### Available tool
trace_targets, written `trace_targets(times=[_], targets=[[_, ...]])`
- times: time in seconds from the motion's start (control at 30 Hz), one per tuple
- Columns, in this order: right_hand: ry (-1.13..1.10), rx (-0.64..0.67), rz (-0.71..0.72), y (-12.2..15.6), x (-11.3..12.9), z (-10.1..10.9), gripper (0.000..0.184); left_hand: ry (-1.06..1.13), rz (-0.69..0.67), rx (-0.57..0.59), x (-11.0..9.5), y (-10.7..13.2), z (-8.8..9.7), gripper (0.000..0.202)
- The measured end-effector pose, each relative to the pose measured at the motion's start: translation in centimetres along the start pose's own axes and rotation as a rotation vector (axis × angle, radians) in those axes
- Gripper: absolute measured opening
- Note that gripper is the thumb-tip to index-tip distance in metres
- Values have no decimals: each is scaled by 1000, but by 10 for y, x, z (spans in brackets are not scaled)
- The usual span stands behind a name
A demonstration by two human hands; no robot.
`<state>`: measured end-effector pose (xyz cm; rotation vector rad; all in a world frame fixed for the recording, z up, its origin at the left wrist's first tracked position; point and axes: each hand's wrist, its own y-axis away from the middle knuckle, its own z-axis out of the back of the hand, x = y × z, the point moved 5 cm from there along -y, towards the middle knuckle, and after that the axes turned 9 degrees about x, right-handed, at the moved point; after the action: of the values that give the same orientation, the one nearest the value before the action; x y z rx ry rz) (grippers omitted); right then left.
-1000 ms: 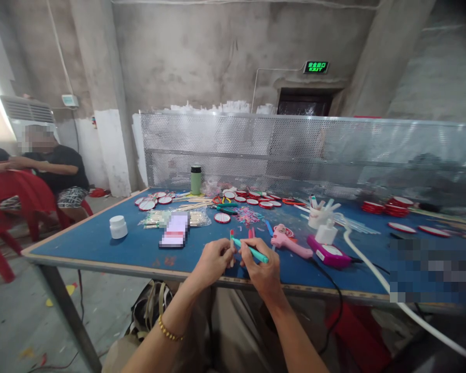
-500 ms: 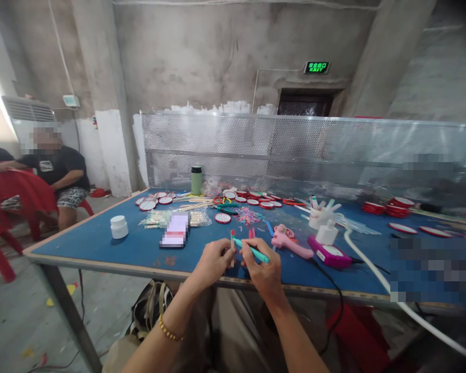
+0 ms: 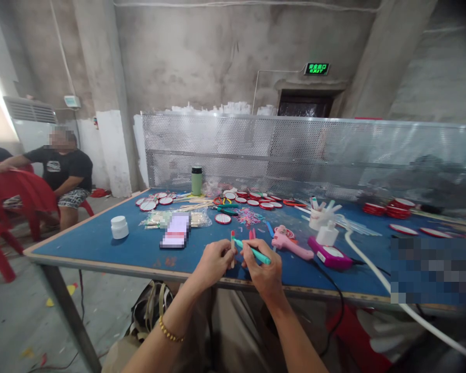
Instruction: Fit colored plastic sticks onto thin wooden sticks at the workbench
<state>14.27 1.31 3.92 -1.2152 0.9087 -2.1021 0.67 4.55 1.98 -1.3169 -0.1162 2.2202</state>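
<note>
Near the front edge of the blue table, my left hand (image 3: 216, 259) is closed on a slim wooden stick (image 3: 232, 249), held upright with a red and green tip at its top. My right hand (image 3: 264, 263) grips a turquoise marker pen (image 3: 259, 254) like a writing tool. The pen's tip points left and meets or nearly meets the stick just under its coloured end. Beyond my right hand lie red pens (image 3: 252, 234), partly hidden, and a pink glue gun (image 3: 291, 243).
A phone (image 3: 176, 230), a white jar (image 3: 119, 227) and a green bottle (image 3: 196, 181) stand to the left. Red-rimmed discs (image 3: 222, 219) lie about. A purple device (image 3: 330, 253), a white bottle (image 3: 326, 234) and a white hose (image 3: 376, 282) are at right. A person (image 3: 64, 171) sits far left.
Both hands stay almost in place, with the pen still at the stick. The seated person at far left has shifted slightly to the right.
</note>
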Motion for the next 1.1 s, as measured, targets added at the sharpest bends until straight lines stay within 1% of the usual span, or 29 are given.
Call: trace_targets(times=[0.6, 1.1], targets=[[16, -10, 10, 1, 2, 1, 16, 12, -7, 1, 3, -1, -1, 30], [2, -15, 6, 0, 1, 1, 15, 20, -7, 3, 1, -1, -1, 27]])
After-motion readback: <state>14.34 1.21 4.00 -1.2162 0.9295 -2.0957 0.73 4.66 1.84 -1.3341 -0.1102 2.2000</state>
